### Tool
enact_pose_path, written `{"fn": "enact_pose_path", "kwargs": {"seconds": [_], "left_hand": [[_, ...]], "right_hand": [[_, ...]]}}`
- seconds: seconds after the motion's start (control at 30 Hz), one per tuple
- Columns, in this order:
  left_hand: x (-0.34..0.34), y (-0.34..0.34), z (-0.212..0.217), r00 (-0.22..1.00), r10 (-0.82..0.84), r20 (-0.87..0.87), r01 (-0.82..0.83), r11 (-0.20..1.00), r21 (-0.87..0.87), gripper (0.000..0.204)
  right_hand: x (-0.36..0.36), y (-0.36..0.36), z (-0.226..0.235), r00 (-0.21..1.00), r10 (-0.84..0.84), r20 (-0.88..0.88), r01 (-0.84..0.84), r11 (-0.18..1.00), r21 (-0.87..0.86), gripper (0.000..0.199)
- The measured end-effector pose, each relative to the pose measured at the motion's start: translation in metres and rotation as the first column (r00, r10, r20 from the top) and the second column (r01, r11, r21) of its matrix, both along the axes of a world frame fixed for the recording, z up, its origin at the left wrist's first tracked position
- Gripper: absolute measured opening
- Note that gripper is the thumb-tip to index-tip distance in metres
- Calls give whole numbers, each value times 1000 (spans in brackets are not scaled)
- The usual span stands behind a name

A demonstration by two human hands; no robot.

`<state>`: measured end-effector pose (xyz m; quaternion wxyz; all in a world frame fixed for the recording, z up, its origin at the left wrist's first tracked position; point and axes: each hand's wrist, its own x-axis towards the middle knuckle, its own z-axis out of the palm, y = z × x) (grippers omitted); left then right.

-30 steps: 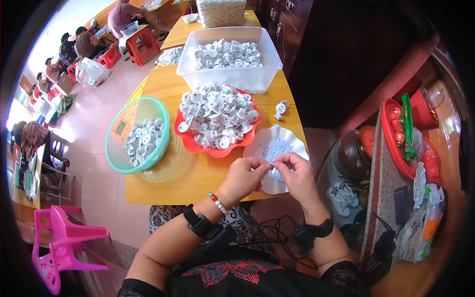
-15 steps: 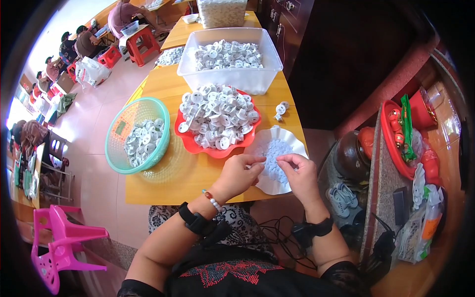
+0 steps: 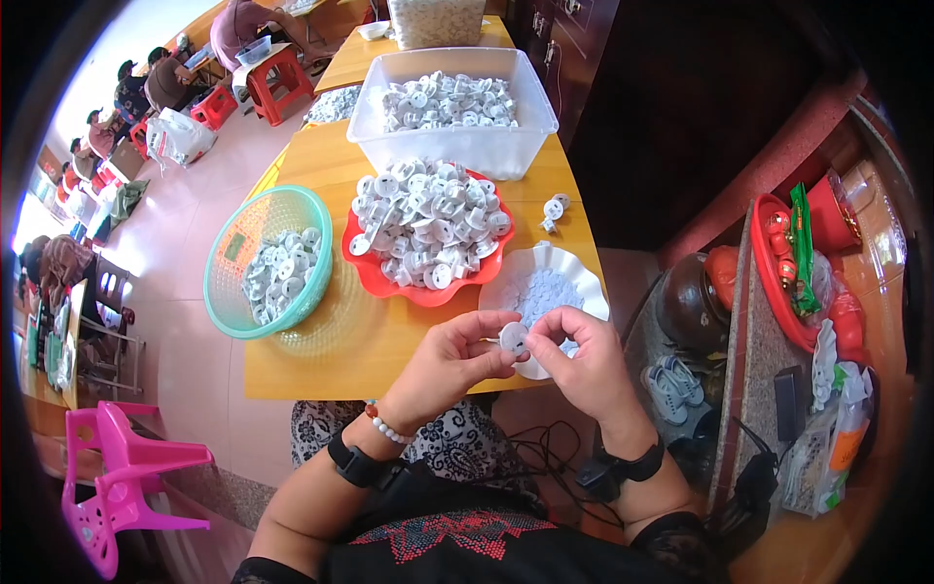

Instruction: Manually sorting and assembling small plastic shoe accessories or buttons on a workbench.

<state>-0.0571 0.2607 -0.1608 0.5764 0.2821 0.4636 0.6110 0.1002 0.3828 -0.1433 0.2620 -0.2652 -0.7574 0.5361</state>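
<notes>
My left hand (image 3: 452,352) grips a white round plastic part (image 3: 513,337) between thumb and fingers, its flat face turned up. At the right edge of that part, the thumb and forefinger of my right hand (image 3: 581,358) are pinched together; whatever small piece they hold is hidden. Both hands are over the near rim of a white scalloped dish (image 3: 590,282), which holds many small pale bluish pieces (image 3: 541,292). Beyond my left hand stands a red scalloped bowl (image 3: 428,295) heaped with similar white plastic parts (image 3: 428,219).
On the table, a green mesh basket (image 3: 216,282) and a clear tub (image 3: 452,151) hold more white parts. Some loose parts (image 3: 553,209) lie right of the red bowl. A pink stool (image 3: 131,467) stands at left. Several people sit farther back left; a cluttered ledge (image 3: 744,389) runs along the right.
My left hand has turned, bringing the round part's flat face into view. My right hand has moved slightly down and left, and its fingertips now meet the part.
</notes>
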Motion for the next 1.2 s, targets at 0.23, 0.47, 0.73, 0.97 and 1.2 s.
{"fn": "enact_pose_path", "kwargs": {"seconds": [0.23,0.47,0.73,0.97,1.2], "left_hand": [[5,-4,-2,996,15,-83,-11,999,48,41],[11,-2,-2,906,114,-406,-73,991,116,43],[8,-2,-1,977,98,-189,-81,992,92,41],[9,-3,3,930,119,-348,-79,989,128,39],[-1,-10,2,913,113,-393,-77,991,106,39]], "right_hand": [[-4,-4,13,998,3,68,-11,992,124,11],[-3,-3,12,994,12,113,-29,988,153,11],[0,-1,14,997,50,54,-58,985,164,10],[-5,-4,14,997,34,64,-55,925,375,6],[-6,-6,12,986,80,148,-130,918,375,4]]}}
